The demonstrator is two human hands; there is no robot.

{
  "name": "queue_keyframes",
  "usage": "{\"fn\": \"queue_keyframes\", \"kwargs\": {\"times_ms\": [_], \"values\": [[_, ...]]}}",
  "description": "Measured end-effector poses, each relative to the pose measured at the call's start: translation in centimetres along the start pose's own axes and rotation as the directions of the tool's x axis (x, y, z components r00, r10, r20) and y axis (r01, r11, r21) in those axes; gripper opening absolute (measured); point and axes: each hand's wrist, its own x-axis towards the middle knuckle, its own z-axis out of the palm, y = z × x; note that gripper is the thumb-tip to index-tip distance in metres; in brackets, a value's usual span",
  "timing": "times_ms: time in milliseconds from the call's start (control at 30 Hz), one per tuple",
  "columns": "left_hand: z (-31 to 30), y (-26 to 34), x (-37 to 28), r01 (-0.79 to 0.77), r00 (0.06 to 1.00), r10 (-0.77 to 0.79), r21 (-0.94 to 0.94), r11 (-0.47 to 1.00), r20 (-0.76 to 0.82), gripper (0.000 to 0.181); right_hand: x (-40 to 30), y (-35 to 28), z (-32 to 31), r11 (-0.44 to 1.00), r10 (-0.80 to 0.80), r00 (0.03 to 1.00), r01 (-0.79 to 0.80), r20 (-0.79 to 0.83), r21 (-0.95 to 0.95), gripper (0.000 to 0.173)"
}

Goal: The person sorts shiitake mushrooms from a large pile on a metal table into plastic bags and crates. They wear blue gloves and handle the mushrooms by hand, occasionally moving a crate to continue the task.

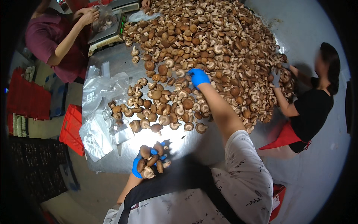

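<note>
My left hand (136, 167), in a blue glove, cradles several shiitake mushrooms (153, 160) near the front edge of the metal table (167, 140). Their brown caps and pale stems cover most of the palm, with blue fingertips showing between them. My right hand (199, 78), gloved in blue too, reaches into the near left part of a large shiitake pile (223, 50). Its fingers point left and down among the caps, beside an upturned mushroom (180, 73). Whether they grip one is hidden. Looser mushrooms (164, 120) lie between my two hands.
Clear plastic bags (98, 123) lie at the table's left side. Behind them, a person (53, 42) handles a filled bag (104, 18) at a weighing scale (107, 36). Another person (313, 112) works at the pile's right side. A red crate (72, 128) stands beyond the left edge.
</note>
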Motion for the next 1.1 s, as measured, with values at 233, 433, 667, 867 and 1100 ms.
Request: {"fn": "queue_keyframes", "kwargs": {"times_ms": [233,433,667,867,1100], "values": [[-2.1,0.2,1.2,0.135,0.982,-0.143,-0.076,0.988,-0.126,0.039,3.3,3.1,-1.2,0.53,-0.487,0.872,0.34,0.049,-0.777,0.024],[-2.6,0.1,2.6,0.129,0.991,-0.128,0.029,0.991,-0.045,0.026,3.5,2.3,-1.5,0.549,-0.526,0.849,0.382,0.048,-0.743,0.016],[-1.6,0.7,2.9,0.167,0.986,-0.166,0.022,0.986,-0.031,0.023,-3.6,-0.2,-4.1,0.92,-0.159,0.968,0.216,-0.192,0.326,0.047],[-0.3,-0.9,4.5,0.167,0.977,-0.188,0.185,0.968,0.1,0.032,-14.7,-2.7,-4.8,-0.138,-0.414,0.908,-0.131,0.063,0.982,0.051],[0.6,-1.9,4.1,0.237,0.958,-0.267,0.228,0.944,0.108,0.033,-23.4,-2.9,-1.9,-0.132,-0.406,0.903,-0.208,0.138,0.969,0.048]]}}
